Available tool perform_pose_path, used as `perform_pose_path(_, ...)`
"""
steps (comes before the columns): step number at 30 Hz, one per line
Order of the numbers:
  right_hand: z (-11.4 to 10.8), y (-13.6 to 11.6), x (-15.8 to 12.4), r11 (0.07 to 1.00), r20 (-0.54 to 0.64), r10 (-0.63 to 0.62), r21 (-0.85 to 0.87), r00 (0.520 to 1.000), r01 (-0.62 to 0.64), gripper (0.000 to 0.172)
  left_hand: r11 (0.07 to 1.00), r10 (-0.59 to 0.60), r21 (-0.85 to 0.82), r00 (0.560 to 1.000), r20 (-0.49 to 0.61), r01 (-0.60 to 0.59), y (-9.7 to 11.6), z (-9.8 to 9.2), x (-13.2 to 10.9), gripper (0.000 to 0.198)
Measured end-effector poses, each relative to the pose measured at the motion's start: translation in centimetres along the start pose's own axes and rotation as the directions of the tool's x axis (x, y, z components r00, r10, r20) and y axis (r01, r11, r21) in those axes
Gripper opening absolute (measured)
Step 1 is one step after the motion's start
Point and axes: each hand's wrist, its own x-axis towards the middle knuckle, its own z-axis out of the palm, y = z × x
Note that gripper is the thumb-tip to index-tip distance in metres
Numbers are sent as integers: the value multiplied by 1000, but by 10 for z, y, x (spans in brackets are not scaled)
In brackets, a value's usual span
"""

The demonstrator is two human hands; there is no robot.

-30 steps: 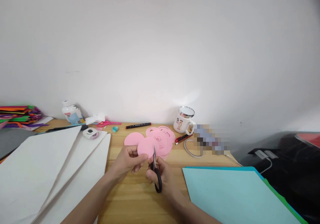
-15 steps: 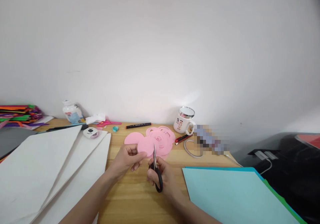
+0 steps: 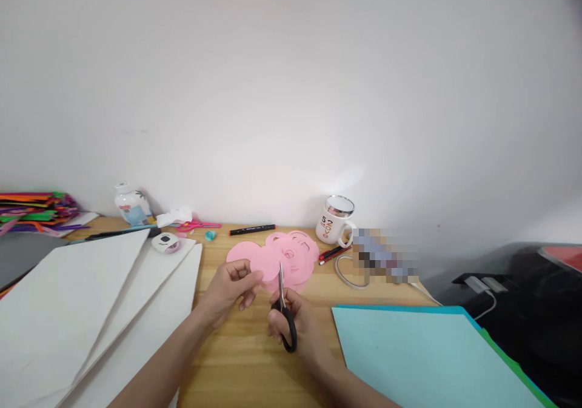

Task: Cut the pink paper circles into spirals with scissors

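Observation:
Between thumb and fingers, my left hand (image 3: 236,284) pinches a pink paper circle (image 3: 267,262) by its lower left edge. My right hand (image 3: 297,317) has its fingers in the black handles of a pair of scissors (image 3: 281,280). The blades look closed or nearly so and point away from me, at the right edge of the held circle. Behind it on the table lie another pink circle (image 3: 240,251) and a loose pile of pink paper pieces (image 3: 302,256), several with cut-out openings.
White sheets (image 3: 68,311) are stacked at left, with a white tape dispenser (image 3: 165,242) on them. Pink scissors (image 3: 200,224), a black marker (image 3: 252,230) and a mug (image 3: 335,221) stand or lie along the wall. Light blue sheets (image 3: 422,347) lie at right.
The held paper circle has turned or shifted slightly in my left fingers, and my left thumb sits a little higher and further left. The scissors have barely moved.

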Motion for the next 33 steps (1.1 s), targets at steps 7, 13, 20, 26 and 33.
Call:
perform_pose_path(7,4,3,-3,1000,20,10,-1,1000,-10,32,1000,-26,-1,998,55,26,-8,0,1,28)
perform_pose_path(13,4,3,0,999,15,-42,-9,999,42,32,997,-39,71,997,60,34,-10,-1,1,26)
perform_pose_path(20,0,2,2,998,15,-63,2,998,63,34,996,-38,77,998,59,34,-6,3,-1,25)
perform_pose_path(26,0,5,2,999,15,-33,-9,999,34,31,997,-36,74,999,38,33,-5,1,-1,28)
perform_pose_path(33,1,4,1,999,16,-39,22,999,39,31,998,-10,67,998,62,6,-6,-2,0,26)
